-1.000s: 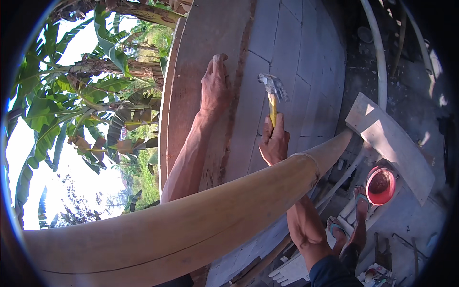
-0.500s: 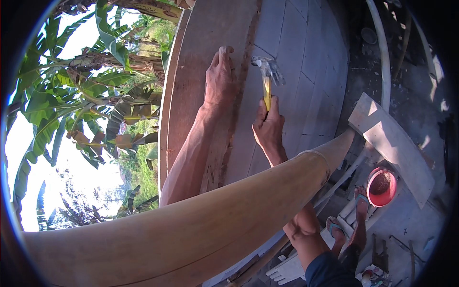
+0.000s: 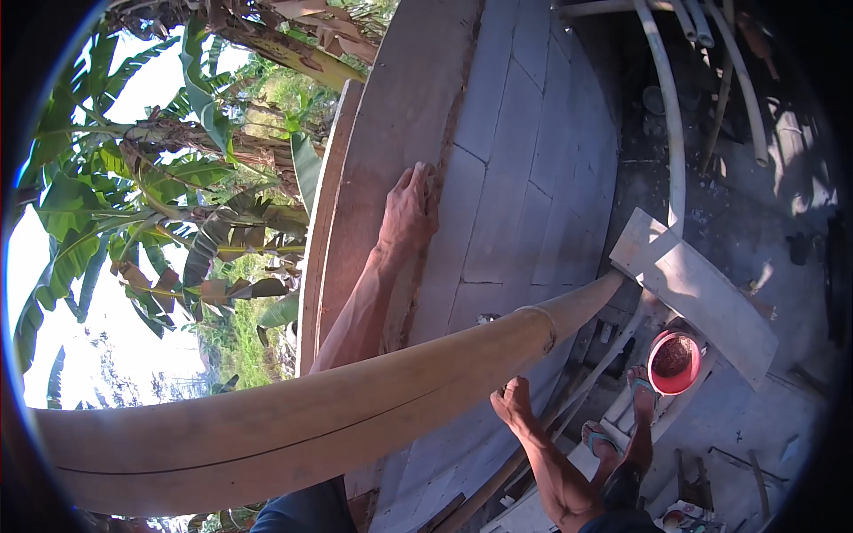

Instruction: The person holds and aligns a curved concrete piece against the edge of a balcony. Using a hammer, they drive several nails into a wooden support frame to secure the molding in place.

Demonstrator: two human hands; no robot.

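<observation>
My left hand (image 3: 410, 213) rests against a brown wooden plank (image 3: 404, 98) along the edge of a curved, grey-white planked surface (image 3: 498, 213). Its fingers are pinched together; what lies between them is too small to make out. Lower and to the right, my right hand (image 3: 513, 401) is closed on a hammer, just below a thick bamboo pole (image 3: 293, 422) that crosses in front of me. The pole hides the hammer's handle; only a bit of its metal head (image 3: 487, 318) shows above the pole, near the planks.
A red bucket (image 3: 675, 364) with brown contents stands by a pale board (image 3: 697, 289). Two sandalled feet (image 3: 600, 440) are on white slats below. Pale poles (image 3: 662, 107) lie at upper right. Banana plants (image 3: 195, 178) grow on the left, beyond the plank.
My right hand and the hammer have moved down from the planks to behind and below the bamboo pole. The left hand sits lower in the picture; the view has shifted somewhat.
</observation>
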